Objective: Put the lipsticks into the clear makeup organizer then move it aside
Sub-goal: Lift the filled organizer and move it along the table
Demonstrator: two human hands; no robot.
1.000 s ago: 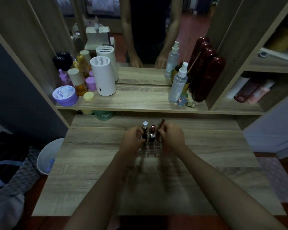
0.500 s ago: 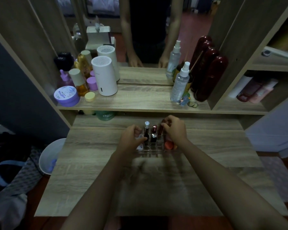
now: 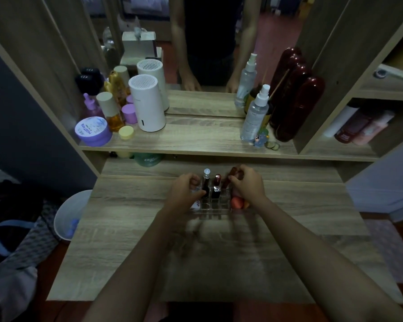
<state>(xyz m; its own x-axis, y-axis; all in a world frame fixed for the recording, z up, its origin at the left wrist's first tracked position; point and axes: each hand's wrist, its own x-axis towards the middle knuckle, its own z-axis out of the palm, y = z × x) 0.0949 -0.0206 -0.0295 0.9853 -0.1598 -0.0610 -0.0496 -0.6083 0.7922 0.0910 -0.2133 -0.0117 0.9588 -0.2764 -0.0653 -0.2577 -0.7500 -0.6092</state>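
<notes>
The wooden vanity desk [image 3: 219, 259] carries everything here, and the raised shelf [image 3: 196, 138] beyond both hands holds the bigger containers: a white cylindrical device [image 3: 147, 103] beyond the left hand, a purple jar [image 3: 92, 132] further left of it, and a clear spray bottle [image 3: 255, 112] with dark red bottles [image 3: 296, 105] beyond the right hand. A white bin [image 3: 70, 214] stands on the floor, off the desk's edge to the left of the left forearm.

Between the two hands sits the clear makeup organizer [image 3: 215, 205], its compartments holding things upright: a dark tube with a clear round cap [image 3: 206, 182] just beside the left hand's fingers, and a red-and-silver lipstick [image 3: 216, 187] next to it toward the right hand. An orange rounded item [image 3: 237, 202] lies in the organizer's right end, under the right hand's wrist. A white item with red print [image 3: 197, 203] shows below the left hand's knuckles.

The left hand [image 3: 186, 191] is curled closed against the organizer's left side, though what its fingertips grip is hidden. The right hand [image 3: 248, 183] is pinched around a dark red lipstick [image 3: 230, 176], held tilted over the organizer's right compartments. Both forearms stretch forward from the near edge, converging on the organizer.
</notes>
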